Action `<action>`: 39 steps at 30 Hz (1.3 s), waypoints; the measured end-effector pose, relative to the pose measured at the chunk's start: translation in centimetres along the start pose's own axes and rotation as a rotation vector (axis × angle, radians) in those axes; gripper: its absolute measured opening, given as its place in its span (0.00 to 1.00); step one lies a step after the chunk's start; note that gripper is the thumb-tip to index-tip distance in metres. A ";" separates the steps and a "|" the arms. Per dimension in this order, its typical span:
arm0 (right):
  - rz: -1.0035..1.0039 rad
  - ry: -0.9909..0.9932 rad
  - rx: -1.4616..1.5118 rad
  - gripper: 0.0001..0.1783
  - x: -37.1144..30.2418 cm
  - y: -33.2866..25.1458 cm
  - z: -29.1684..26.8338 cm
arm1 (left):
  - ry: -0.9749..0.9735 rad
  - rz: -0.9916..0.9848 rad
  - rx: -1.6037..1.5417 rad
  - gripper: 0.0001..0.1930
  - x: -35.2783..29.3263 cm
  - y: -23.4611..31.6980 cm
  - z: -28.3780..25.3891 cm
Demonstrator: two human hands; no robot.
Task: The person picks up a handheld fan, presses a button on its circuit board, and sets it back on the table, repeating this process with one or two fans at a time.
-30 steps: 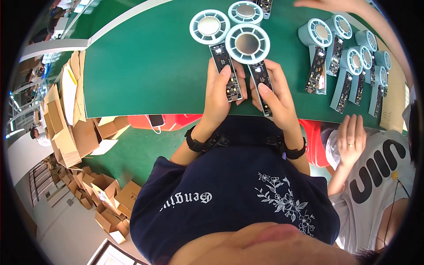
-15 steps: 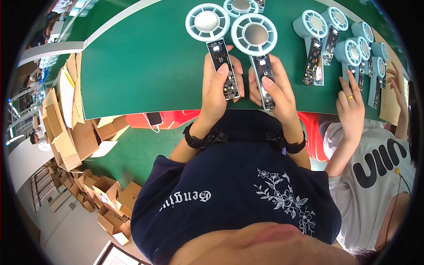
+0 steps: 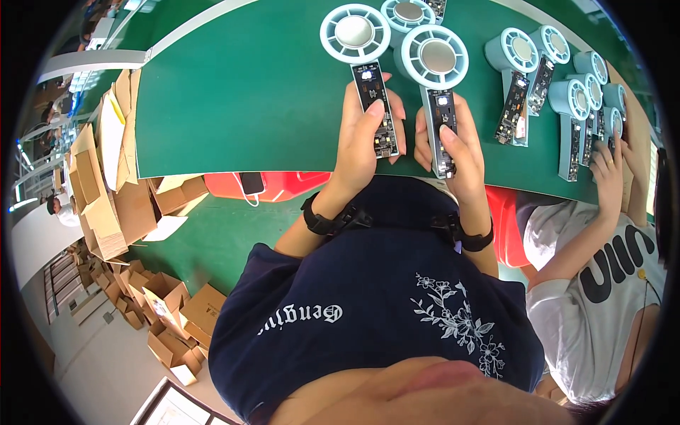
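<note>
My left hand is wrapped round the handle of a pale blue handheld fan, thumb lying on the bare black circuit board in the handle. In my right hand is a second fan of the same kind, its handle gripped with the thumb on its board. Both fans point away from me, round heads at the far end, each with a small white light lit on the board. A third fan lies just beyond them, partly hidden behind their heads.
Several more pale blue fans with exposed boards stand on the green table to the right. A co-worker's hand reaches among them. Cardboard boxes are stacked at the left, and a red stool is under the table edge.
Both held fans and my hands appear slightly farther right, as does the whole table scene. The co-worker's hand has moved right, toward the farther fans.
</note>
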State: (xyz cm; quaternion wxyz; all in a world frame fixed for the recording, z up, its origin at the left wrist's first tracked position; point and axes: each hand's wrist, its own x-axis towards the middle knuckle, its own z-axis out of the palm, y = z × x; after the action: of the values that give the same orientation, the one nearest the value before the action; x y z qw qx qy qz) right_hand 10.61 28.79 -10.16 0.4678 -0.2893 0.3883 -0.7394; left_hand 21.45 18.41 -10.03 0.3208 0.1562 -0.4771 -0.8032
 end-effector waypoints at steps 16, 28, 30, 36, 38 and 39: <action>-0.012 0.044 0.018 0.25 0.0 -0.1 0.1 | 0.000 -0.003 -0.003 0.19 0.1 0.0 0.2; 0.202 0.285 -0.533 0.22 -1.1 -3.1 0.5 | 0.010 0.010 0.076 0.22 0.0 0.1 0.3; 0.226 0.196 -0.991 0.21 -0.3 -4.5 1.1 | -0.009 0.013 0.065 0.22 -0.1 0.0 0.3; 0.158 0.233 -1.660 0.17 -0.1 -5.2 2.3 | -0.049 0.056 0.043 0.21 -0.3 0.1 0.4; -0.064 0.323 -1.647 0.16 -0.5 -6.2 3.5 | -0.060 0.082 0.046 0.21 -0.6 0.1 0.6; -0.174 0.365 -1.633 0.16 -0.6 -6.3 3.9 | -0.057 0.084 0.044 0.21 -0.7 0.1 0.6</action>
State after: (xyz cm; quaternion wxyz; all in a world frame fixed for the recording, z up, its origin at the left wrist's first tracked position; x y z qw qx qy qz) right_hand 10.97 29.81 -2.79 -0.0174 -0.4415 0.8472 -0.2948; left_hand 21.63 19.24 -9.66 0.3371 0.1203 -0.5095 -0.7825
